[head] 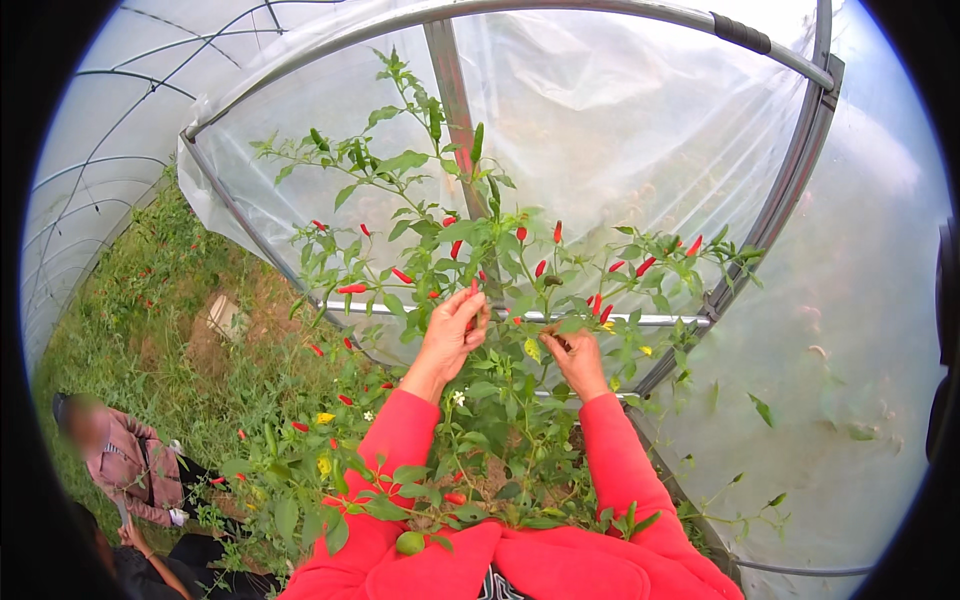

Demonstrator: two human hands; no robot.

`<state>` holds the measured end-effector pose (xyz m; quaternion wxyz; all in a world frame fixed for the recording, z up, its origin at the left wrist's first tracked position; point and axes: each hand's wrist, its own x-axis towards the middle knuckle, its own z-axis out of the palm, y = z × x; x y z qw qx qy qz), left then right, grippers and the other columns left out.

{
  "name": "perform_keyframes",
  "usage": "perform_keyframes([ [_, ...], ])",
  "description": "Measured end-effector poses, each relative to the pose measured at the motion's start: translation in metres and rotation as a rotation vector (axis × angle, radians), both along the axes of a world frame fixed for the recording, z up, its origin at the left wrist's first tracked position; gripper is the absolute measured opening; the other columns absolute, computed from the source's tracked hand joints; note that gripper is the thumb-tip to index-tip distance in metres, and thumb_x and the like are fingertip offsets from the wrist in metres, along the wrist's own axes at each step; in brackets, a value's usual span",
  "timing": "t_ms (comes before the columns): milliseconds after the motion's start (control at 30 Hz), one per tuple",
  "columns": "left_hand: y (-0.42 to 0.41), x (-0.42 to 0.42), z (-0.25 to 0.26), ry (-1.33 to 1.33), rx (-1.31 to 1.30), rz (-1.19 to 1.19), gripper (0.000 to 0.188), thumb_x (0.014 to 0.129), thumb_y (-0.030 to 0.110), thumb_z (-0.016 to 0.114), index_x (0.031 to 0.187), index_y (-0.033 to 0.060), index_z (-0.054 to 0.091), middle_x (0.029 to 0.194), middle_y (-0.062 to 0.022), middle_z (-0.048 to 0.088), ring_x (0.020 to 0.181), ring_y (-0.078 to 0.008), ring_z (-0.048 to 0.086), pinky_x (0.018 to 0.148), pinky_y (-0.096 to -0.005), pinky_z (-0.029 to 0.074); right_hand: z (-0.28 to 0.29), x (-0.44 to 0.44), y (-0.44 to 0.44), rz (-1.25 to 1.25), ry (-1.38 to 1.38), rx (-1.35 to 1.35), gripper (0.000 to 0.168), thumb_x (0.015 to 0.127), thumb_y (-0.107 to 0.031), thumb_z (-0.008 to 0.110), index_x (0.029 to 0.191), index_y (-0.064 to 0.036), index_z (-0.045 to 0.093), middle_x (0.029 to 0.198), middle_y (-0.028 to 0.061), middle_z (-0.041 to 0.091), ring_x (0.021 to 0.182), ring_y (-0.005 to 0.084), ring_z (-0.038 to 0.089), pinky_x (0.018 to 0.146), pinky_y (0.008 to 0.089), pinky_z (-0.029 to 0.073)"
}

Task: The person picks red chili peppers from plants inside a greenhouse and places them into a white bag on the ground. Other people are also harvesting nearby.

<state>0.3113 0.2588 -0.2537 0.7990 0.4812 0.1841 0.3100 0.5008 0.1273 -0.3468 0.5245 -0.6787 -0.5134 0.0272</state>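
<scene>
A chili pepper plant (487,375) with red and green fruit stands before me, its branches spreading on both sides. My left hand (451,334) has its fingers closed at the middle of the plant. A red chili pepper (474,286) sticks up from its thumb and fingertips, and a bit of red also shows within the fingers. To the right, my right hand (579,361) reaches in among the stems with curled fingers. Leaves cover its fingertips, so what they touch is hidden. Red chili peppers (606,313) hang just above it, and a yellowed leaf (532,349) is close on its left.
Behind the plant is a metal-framed plastic-film panel (600,150) with a crossbar (660,320). Greenhouse film (840,315) lines the right side. At lower left are a person in a pink jacket (142,465) and another person's arm (161,570). More pepper plants (157,262) grow behind them.
</scene>
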Motion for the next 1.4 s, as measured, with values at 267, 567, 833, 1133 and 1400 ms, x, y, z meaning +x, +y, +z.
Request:
perform_keyframes([
  [267, -0.014, -0.032, -0.032, 0.113, -0.032, 0.042, 0.016, 0.097, 0.012, 0.056, 0.110, 0.0035, 0.055, 0.085, -0.0046, 0.061, 0.057, -0.0057, 0.051, 0.040, -0.0158, 0.030, 0.032, -0.027, 0.009, 0.157, -0.049, 0.021, 0.019, 0.080, -0.013, 0.073, 0.096, -0.005, 0.067, 0.116, 0.0064, 0.063, 0.096, 0.0299, 0.062, 0.078, 0.0381, 0.049],
  [567, -0.031, -0.005, -0.035, 0.246, 0.302, 0.221, 0.022, 0.089, 0.009, 0.069, 0.109, 0.0046, 0.061, 0.086, 0.0035, 0.063, 0.076, -0.0045, 0.054, 0.066, -0.0221, 0.045, 0.045, -0.050, 0.014, 0.038, -0.418, 0.048, 0.030, 0.069, 0.000, 0.073, 0.097, -0.006, 0.064, 0.127, 0.0077, 0.058, 0.106, 0.0297, 0.060, 0.080, 0.0373, 0.052],
  [833, -0.027, 0.001, -0.049, 0.131, 0.302, 0.344, 0.022, 0.090, 0.005, 0.065, 0.110, 0.0033, 0.056, 0.085, 0.0008, 0.062, 0.074, -0.0053, 0.054, 0.067, -0.0218, 0.045, 0.048, -0.056, 0.012, 0.053, -0.498, 0.107, 0.027, 0.063, 0.005, 0.070, 0.087, -0.003, 0.060, 0.128, 0.0073, 0.058, 0.106, 0.0291, 0.061, 0.070, 0.0356, 0.054],
  [1133, -0.018, -0.030, -0.039, -0.040, -0.155, 0.024, 0.022, 0.099, 0.032, 0.051, 0.090, 0.0115, 0.048, 0.073, -0.0009, 0.049, 0.050, -0.0061, 0.037, 0.039, -0.0196, 0.026, 0.041, -0.059, 0.004, -0.131, -0.217, -0.021, 0.025, 0.080, -0.004, 0.068, 0.104, -0.003, 0.062, 0.132, 0.0081, 0.055, 0.099, 0.0307, 0.061, 0.082, 0.0390, 0.050],
  [1400, -0.042, -0.013, -0.002, -0.167, -0.157, -0.178, 0.023, 0.102, 0.028, 0.043, 0.092, 0.0079, 0.046, 0.079, -0.0038, 0.050, 0.059, -0.0109, 0.046, 0.038, -0.0214, 0.028, 0.028, -0.039, -0.033, -0.284, 0.171, 0.186, 0.017, 0.088, -0.003, 0.059, 0.104, -0.002, 0.065, 0.098, 0.0118, 0.066, 0.084, 0.0270, 0.064, 0.072, 0.0355, 0.051],
])
